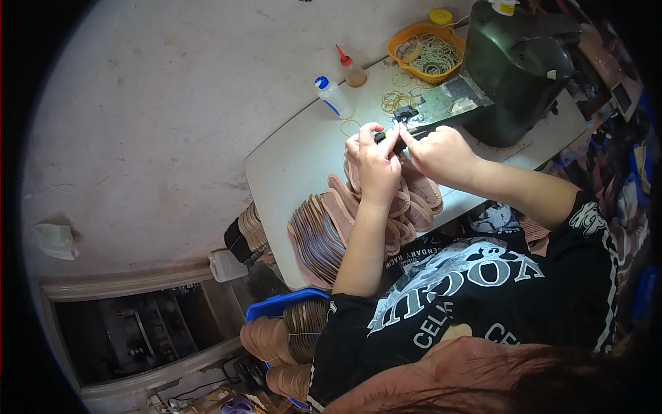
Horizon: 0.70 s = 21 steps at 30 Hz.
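My left hand (376,162) and my right hand (441,153) meet over the white table (289,165), both pinching a small dark piece (389,136) between their fingertips, just in front of the dark sewing machine (514,65). Beneath my forearms lies a fanned stack of flat brown leather-like pieces (324,231), spread from the table's near edge toward my hands. The part of the small piece inside my fingers is hidden.
A yellow basket (427,52) of rubber bands stands at the back, with loose bands (396,100) beside it. A white squeeze bottle with a blue cap (333,96) and a red-tipped bottle (352,69) stand nearby. More stacked brown pieces fill a blue crate (286,324) by the table's left.
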### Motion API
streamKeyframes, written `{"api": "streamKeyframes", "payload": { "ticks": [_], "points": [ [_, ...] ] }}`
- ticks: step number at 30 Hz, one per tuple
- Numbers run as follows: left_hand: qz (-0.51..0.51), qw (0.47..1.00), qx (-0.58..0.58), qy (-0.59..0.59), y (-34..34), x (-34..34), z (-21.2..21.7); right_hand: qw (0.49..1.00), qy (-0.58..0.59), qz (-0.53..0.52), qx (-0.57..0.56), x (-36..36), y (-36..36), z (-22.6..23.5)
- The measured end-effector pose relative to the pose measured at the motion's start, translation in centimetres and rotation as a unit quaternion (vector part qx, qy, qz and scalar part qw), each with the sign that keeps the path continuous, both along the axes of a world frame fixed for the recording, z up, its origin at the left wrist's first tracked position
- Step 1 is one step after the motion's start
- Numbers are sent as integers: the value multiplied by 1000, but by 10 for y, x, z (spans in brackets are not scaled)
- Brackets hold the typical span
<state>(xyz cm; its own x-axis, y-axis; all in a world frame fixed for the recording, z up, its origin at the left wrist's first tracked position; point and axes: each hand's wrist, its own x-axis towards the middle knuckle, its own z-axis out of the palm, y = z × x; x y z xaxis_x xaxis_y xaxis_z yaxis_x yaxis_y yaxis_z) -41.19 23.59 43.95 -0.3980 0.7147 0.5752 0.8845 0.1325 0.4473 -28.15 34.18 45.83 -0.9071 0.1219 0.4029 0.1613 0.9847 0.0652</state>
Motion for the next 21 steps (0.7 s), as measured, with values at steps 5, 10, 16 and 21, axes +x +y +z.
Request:
{"api": "streamKeyframes", "payload": {
  "ticks": [5, 10, 16, 21],
  "points": [
    [23, 997, -41, 61, -5, 3, -1, 1000, -14, 11, 15, -1, 9, 0],
    [37, 993, -81, 76, -8, 3, 2, 1000, -26, 12, -5, 1, 17, 7],
    [38, 996, -56, 55, 0, 7, 2, 999, -25, 25, 27, -4, 22, -1],
    [60, 997, -40, 28, -7, 10, -5, 999, -38, 6, 5, -13, 14, 4]
  ]
}}
